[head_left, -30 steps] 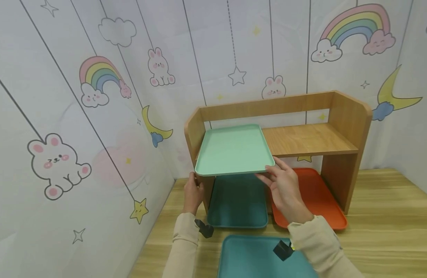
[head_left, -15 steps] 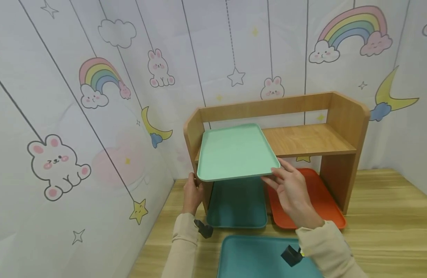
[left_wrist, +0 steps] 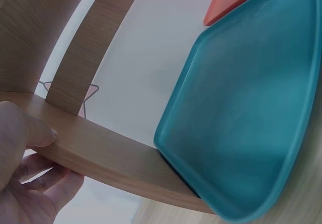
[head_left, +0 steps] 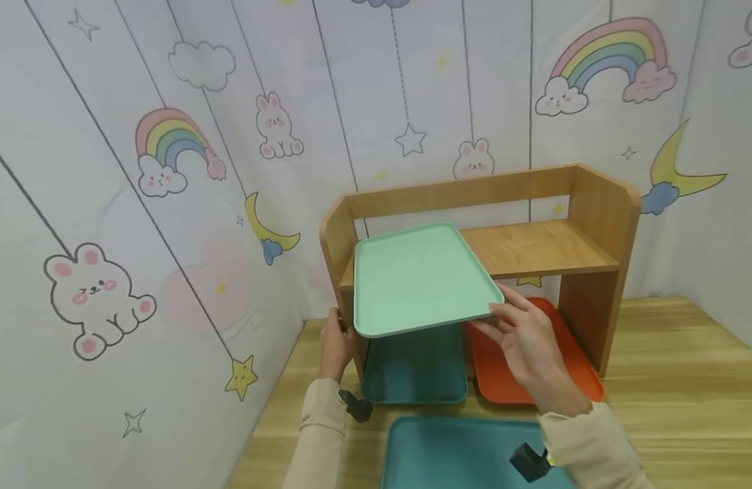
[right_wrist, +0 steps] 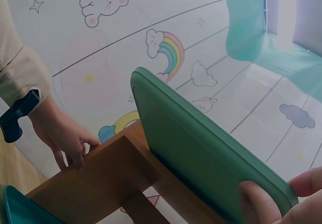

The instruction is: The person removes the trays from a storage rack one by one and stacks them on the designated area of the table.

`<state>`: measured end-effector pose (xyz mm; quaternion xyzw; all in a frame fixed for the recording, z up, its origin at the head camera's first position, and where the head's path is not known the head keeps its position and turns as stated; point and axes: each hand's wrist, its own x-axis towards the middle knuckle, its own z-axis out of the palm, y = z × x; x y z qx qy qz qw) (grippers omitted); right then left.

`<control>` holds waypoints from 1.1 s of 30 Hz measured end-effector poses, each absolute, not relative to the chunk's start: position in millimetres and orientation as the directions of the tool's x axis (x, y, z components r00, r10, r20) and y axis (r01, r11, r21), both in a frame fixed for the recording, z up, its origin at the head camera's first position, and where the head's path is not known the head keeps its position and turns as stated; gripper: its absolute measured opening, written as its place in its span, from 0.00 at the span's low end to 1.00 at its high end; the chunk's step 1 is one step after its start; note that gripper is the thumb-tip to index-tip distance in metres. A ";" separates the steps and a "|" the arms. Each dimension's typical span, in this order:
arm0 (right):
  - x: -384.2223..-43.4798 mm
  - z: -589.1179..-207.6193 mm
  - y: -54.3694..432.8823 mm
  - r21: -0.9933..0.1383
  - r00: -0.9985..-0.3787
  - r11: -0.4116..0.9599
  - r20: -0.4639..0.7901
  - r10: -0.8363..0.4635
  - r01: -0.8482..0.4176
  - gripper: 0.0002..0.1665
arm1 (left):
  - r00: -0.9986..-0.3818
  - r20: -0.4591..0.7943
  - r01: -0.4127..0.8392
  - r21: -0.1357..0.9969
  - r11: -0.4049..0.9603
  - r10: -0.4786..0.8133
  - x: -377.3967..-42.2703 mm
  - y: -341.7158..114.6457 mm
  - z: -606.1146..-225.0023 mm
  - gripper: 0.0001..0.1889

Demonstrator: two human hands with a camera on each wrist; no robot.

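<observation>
While the left hand grips the front of the wooden shelf's left side panel — thumb on the inner face, fingers curled round the outer — the right hand pinches the mint tray by its near right corner. Right fingers closed to the thickness of the rim, digits on both faces; left fingers parted by the panel's width.

Mint tray: at the left half of the shelf's upper board, askew and tilted, right-hand corner higher, near edge jutting past the board's front edge. Whether its far edge rests on the board — cannot tell.

Below: dark teal tray in the lower left compartment, orange-red tray in the lower right, both with near ends protruding from the shelf. Shelf stands toward the far edge of the wood-grain surface. Blue-teal tray lies in front, nearer the surface's near edge, partly out of view. Cream sleeves on both arms, a black device at each wrist. Printed wall behind: rabbits, rainbows, moons, stars.
</observation>
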<state>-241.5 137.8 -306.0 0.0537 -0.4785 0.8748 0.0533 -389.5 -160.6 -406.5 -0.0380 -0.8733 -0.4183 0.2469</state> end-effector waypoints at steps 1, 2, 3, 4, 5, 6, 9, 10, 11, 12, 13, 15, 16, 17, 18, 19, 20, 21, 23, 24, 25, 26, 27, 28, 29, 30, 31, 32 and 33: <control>-240.5 -306.7 138.9 -0.830 -0.988 -0.539 0.151 0.037 -0.147 0.33 | -0.877 0.459 0.269 0.716 0.644 -0.143 -389.2 -160.7 -406.6 0.13; -239.6 -307.5 140.0 -0.829 -0.987 -0.539 0.157 0.035 -0.150 0.33 | -0.877 0.457 0.266 0.716 0.645 -0.146 -389.2 -160.9 -406.8 0.13; -238.6 -308.1 141.2 -0.827 -0.986 -0.541 0.163 0.031 -0.154 0.33 | -0.878 0.455 0.264 0.718 0.644 -0.147 -389.3 -161.1 -406.6 0.13; -237.4 -308.8 142.5 -0.825 -0.985 -0.544 0.168 0.028 -0.156 0.34 | -0.879 0.453 0.262 0.719 0.644 -0.148 -389.4 -161.1 -406.6 0.13; -236.3 -309.5 143.8 -0.821 -0.984 -0.548 0.175 0.025 -0.160 0.34 | -0.881 0.449 0.259 0.722 0.642 -0.149 -389.4 -161.2 -406.3 0.13; -235.1 -310.2 145.2 -0.817 -0.983 -0.553 0.182 0.021 -0.163 0.34 | -0.882 0.447 0.260 0.725 0.638 -0.149 -389.3 -161.2 -405.8 0.13; -231.4 -312.7 150.1 -0.798 -0.979 -0.576 0.205 0.012 -0.175 0.35 | -0.888 0.436 0.257 0.736 0.626 -0.148 -389.4 -161.4 -404.7 0.13; -230.2 -313.8 152.1 -0.790 -0.977 -0.586 0.214 0.008 -0.178 0.35 | -0.889 0.435 0.258 0.738 0.623 -0.147 -389.3 -161.5 -404.5 0.13; -229.0 -315.0 154.2 -0.783 -0.974 -0.595 0.225 0.003 -0.183 0.35 | -0.888 0.436 0.262 0.739 0.620 -0.145 -389.1 -161.5 -404.4 0.13; -227.9 -316.3 156.6 -0.771 -0.972 -0.609 0.235 -0.002 -0.186 0.34 | -0.887 0.439 0.267 0.739 0.618 -0.142 -388.9 -161.6 -404.4 0.13; -226.8 -317.7 159.0 -0.761 -0.969 -0.620 0.246 -0.006 -0.190 0.32 | -0.883 0.448 0.276 0.735 0.619 -0.138 -388.5 -161.8 -404.7 0.13; -224.9 -320.4 163.8 -0.744 -0.963 -0.639 0.269 -0.017 -0.197 0.27 | -0.877 0.462 0.289 0.729 0.621 -0.134 -388.0 -162.0 -405.2 0.13; -224.1 -321.8 166.2 -0.736 -0.960 -0.647 0.280 -0.023 -0.200 0.25 | -0.873 0.468 0.293 0.726 0.622 -0.134 -387.8 -162.0 -405.4 0.13; -223.4 -323.0 168.5 -0.727 -0.957 -0.656 0.290 -0.028 -0.201 0.23 | -0.871 0.473 0.298 0.723 0.624 -0.133 -387.7 -162.0 -405.7 0.13; -222.8 -324.0 170.8 -0.719 -0.954 -0.664 0.299 -0.033 -0.203 0.21 | -0.868 0.478 0.301 0.722 0.623 -0.133 -387.7 -162.0 -406.0 0.13; -222.1 -324.8 173.0 -0.715 -0.950 -0.667 0.309 -0.037 -0.206 0.21 | -0.867 0.480 0.303 0.721 0.623 -0.133 -387.6 -162.0 -406.1 0.13; -221.3 -325.5 175.3 -0.711 -0.948 -0.672 0.316 -0.043 -0.207 0.20 | -0.868 0.478 0.302 0.723 0.622 -0.135 -387.6 -161.8 -406.0 0.13; -220.4 -326.0 177.4 -0.709 -0.945 -0.674 0.323 -0.047 -0.209 0.21 | -0.865 0.484 0.305 0.719 0.624 -0.134 -387.8 -161.7 -406.1 0.13; -219.2 -326.9 181.7 -0.706 -0.941 -0.674 0.336 -0.050 -0.217 0.21 | -0.859 0.496 0.317 0.712 0.627 -0.129 -388.2 -161.4 -405.8 0.13; -218.6 -327.3 183.8 -0.704 -0.938 -0.676 0.341 -0.054 -0.218 0.21 | -0.856 0.500 0.321 0.710 0.626 -0.128 -388.5 -161.3 -405.5 0.13; -217.9 -327.8 185.9 -0.704 -0.937 -0.675 0.346 -0.056 -0.219 0.21 | -0.856 0.501 0.321 0.710 0.627 -0.129 -388.7 -161.2 -405.1 0.13; -217.2 -328.3 188.0 -0.703 -0.935 -0.676 0.350 -0.060 -0.220 0.21 | -0.856 0.501 0.321 0.711 0.626 -0.130 -388.8 -161.0 -404.7 0.13; -216.6 -329.0 190.2 -0.702 -0.933 -0.677 0.354 -0.062 -0.221 0.21 | -0.857 0.499 0.320 0.713 0.624 -0.131 -389.0 -160.9 -404.3 0.13; -215.9 -329.9 192.4 -0.700 -0.932 -0.679 0.356 -0.064 -0.221 0.22 | -0.861 0.491 0.313 0.718 0.622 -0.134 -389.1 -160.8 -403.9 0.13; -215.1 -330.7 194.5 -0.697 -0.931 -0.683 0.359 -0.069 -0.218 0.22 | -0.866 0.481 0.305 0.723 0.620 -0.136 -389.0 -160.7 -403.8 0.13; -214.2 -331.7 196.6 -0.695 -0.930 -0.686 0.360 -0.072 -0.216 0.22 | -0.872 0.470 0.295 0.728 0.618 -0.137 -389.2 -160.8 -404.1 0.14; -213.4 -332.6 198.6 -0.696 -0.930 -0.685 0.360 -0.073 -0.216 0.22 | -0.877 0.460 0.286 0.732 0.618 -0.138 -389.3 -160.8 -404.4 0.14; -212.5 -333.6 200.6 -0.695 -0.931 -0.687 0.359 -0.074 -0.213 0.22 | -0.882 0.451 0.279 0.736 0.618 -0.139 -389.1 -160.8 -404.7 0.14; -211.7 -334.6 202.5 -0.695 -0.931 -0.687 0.356 -0.075 -0.211 0.22 | -0.886 0.443 0.272 0.737 0.619 -0.138 -388.9 -161.0 -405.2 0.14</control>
